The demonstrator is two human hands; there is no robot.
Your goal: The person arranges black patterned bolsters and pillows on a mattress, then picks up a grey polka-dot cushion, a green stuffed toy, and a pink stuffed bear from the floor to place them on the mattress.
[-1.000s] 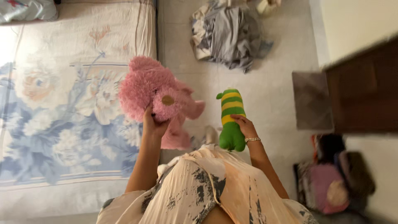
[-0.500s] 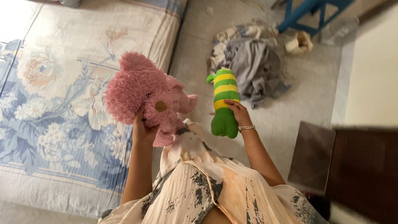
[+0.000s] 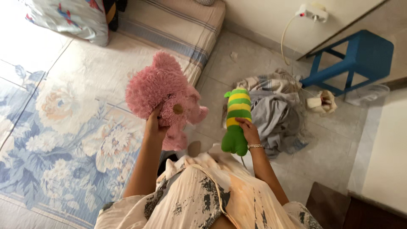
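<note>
Two soft toys were in your grip, one per hand, both held up in front of your patterned cream garment (image 3: 203,199). Your left hand (image 3: 155,125) was closed on the underside of a shaggy pink plush animal (image 3: 163,95), fingers curled into its fur just beside its pale snout with the brown nose, so the toy hung over the edge of the bed. Your right hand (image 3: 248,131), a bracelet (image 3: 255,146) on its wrist, was closed around the lower middle of a green and yellow striped plush toy (image 3: 236,121), which stood roughly upright with its plain green end pointing down toward you and its striped end away from you. The two toys were near each other but apart, with bare floor showing between them. Beneath the pink toy and to your left lay the bed (image 3: 63,127), covered in a sheet printed with large blue and peach flowers. Just beyond the striped toy, a heap of grey and checked clothes (image 3: 275,114) lay crumpled on the tiled floor (image 3: 322,157). Farther off, a blue stool (image 3: 360,57) stood beside the wall, with a small pale bag (image 3: 322,103) lying near its legs. At the far end of the bed rested a printed pillow (image 3: 68,19), and a white socket (image 3: 313,12) with a cord was fixed to the wall.
</note>
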